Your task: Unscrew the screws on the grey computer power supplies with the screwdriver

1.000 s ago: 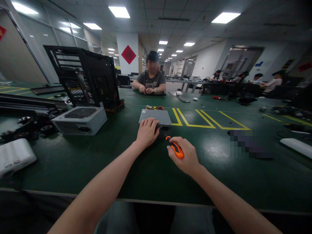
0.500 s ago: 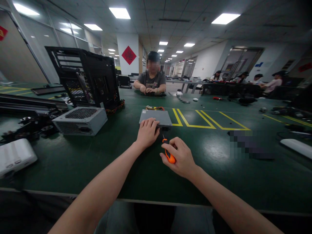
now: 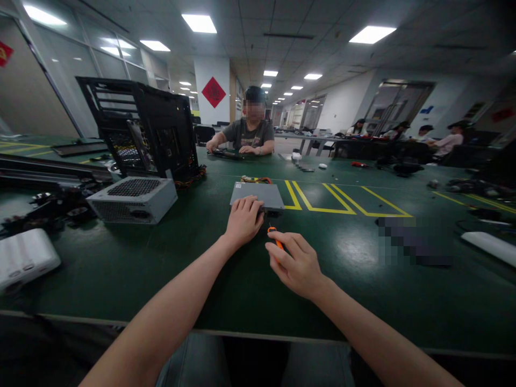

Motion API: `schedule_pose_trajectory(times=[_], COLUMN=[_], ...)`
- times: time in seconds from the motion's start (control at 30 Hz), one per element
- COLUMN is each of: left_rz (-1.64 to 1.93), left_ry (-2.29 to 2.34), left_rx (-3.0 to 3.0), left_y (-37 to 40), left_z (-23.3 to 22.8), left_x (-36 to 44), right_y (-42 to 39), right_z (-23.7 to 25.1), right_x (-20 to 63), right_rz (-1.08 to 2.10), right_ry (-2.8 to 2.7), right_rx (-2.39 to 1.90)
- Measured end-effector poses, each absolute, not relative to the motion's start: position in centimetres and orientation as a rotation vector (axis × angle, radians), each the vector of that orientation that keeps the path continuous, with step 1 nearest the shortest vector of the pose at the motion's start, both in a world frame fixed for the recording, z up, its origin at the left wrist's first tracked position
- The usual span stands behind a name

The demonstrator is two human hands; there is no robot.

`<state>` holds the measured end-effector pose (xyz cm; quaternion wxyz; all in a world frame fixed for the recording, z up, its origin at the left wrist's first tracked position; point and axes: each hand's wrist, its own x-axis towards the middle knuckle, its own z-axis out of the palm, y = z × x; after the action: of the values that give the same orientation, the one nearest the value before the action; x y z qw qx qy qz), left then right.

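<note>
Centre frame: left hand (image 3: 244, 219) spread flat on grey metal box (image 3: 258, 195), pinning it to table (image 3: 161, 269); right hand (image 3: 298, 266) pinching orange screwdriver (image 3: 274, 237), tip toward box's near edge.

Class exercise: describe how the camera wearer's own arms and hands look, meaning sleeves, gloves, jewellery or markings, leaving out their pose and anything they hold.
Both forearms are bare from the bottom edge of the picture to the wrists, with no sleeve in view. The left hand and the right hand wear no gloves. No watch, ring, bracelet or marking shows on either arm. The fingernails look short and unpainted.
</note>
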<state>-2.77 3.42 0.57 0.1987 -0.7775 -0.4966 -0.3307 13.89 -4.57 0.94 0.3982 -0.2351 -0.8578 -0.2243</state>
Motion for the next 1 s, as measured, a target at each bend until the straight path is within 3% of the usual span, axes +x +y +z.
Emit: schedule_pose_trajectory(times=[1.0], left_rz=[-0.955], left_ry=[-1.388], left_rx=[-2.181], left_y=[3.64], left_z=[0.34], left_x=[-2.83], right_y=[-4.85], right_z=[1.70], right_x=[13.35], right_rz=[-0.510], right_ry=[-2.152], right_rx=[-0.612])
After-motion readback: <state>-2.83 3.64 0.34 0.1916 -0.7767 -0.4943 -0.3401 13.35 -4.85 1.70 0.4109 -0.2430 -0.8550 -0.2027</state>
